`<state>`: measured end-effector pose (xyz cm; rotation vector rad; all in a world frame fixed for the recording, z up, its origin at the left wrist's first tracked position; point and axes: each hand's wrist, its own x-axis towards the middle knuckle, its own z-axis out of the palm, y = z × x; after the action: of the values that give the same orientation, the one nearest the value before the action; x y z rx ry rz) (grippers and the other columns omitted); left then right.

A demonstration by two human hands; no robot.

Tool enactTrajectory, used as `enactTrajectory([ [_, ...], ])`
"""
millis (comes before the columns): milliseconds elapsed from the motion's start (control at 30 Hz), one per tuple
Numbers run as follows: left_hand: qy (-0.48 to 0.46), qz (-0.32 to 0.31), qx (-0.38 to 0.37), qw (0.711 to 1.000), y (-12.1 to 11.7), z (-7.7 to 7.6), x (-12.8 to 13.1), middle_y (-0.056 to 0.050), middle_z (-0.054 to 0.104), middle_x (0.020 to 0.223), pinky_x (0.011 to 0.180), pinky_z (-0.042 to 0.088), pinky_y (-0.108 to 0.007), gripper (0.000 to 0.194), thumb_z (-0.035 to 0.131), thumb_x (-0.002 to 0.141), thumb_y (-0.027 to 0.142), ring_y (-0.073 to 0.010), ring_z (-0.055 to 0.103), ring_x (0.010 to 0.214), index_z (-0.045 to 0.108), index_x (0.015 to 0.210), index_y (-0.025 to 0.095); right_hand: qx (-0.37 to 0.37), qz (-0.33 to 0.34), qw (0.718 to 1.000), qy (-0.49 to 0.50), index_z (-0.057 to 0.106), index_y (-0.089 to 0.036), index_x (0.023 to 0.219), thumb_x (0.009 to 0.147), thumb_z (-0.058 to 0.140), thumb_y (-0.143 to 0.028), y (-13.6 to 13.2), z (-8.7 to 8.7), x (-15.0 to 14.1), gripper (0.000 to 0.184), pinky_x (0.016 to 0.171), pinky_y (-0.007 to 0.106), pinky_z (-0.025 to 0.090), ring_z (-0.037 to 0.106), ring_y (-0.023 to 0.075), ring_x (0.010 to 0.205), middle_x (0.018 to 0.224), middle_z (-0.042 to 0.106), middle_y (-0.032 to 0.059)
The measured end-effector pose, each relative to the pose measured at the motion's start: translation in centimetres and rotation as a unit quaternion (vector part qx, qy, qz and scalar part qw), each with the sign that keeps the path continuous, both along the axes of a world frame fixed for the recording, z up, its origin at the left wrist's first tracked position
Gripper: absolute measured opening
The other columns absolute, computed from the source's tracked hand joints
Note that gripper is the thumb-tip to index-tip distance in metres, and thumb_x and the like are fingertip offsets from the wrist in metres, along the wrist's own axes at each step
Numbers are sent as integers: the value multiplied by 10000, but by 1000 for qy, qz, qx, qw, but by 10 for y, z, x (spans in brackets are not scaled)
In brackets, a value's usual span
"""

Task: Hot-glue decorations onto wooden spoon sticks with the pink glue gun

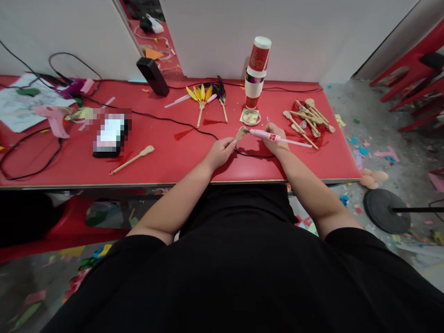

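Note:
Near the middle of the red table (149, 164), my left hand (221, 152) pinches a small flat beige piece (241, 133) between thumb and fingers. My right hand (277, 142) is wrapped round a pink hot glue gun (264, 134), with a long clear glue stick (296, 142) poking out of its back. The gun's nozzle points left and meets or nearly meets the beige piece; I cannot tell which. Just beyond the hands lies a round ring-shaped item (251, 118) on a yellowish card.
Stacked paper cups (258, 69) stand behind. To the right is a pile of wooden sticks (308, 119) with red tassels; at left, one more stick (132, 160), a phone (110, 134) and another pink glue gun (55, 119). Yellow feathers (200, 95) and a black cable cross the back.

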<state>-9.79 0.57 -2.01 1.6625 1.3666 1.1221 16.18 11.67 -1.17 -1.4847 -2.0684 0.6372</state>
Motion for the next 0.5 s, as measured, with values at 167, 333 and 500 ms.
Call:
enactTrajectory([
  [167,-87,8,-49,995,-1,-1,0,7,532,679,655,464,-329,485,657,1093,661,-171,497,647,673,886,223,-40,10,999,-11,513,-274,850,998,777,-626,-3,11,-8,465,719,347,430,633,228,806,812,686,21],
  [333,-206,13,-119,971,25,-6,-12,52,417,603,522,303,-292,502,716,1094,680,-114,343,517,637,892,228,-33,176,983,-35,633,-258,903,925,813,-564,14,28,-19,356,758,374,434,635,246,805,851,709,44],
  [500,-210,47,-90,972,65,-5,-12,44,429,606,511,341,-288,577,553,1183,734,-121,360,517,645,928,226,-99,166,974,121,532,-281,856,1004,665,-842,29,34,-47,595,718,415,495,572,240,748,819,599,39],
])
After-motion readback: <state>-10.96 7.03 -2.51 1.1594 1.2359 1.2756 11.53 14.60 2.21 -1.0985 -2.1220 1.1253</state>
